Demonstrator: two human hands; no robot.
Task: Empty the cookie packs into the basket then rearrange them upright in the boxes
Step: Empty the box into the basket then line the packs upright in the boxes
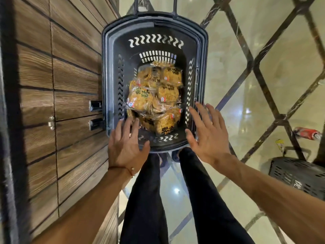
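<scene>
The packs [154, 97] were heaped in the basket [154, 22], nearer the left hand [125, 147] than the right hand [205, 136], both held spread and empty.

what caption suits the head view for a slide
Left hand and right hand, both open, at the near end of the basket holding cookie packs.
</scene>
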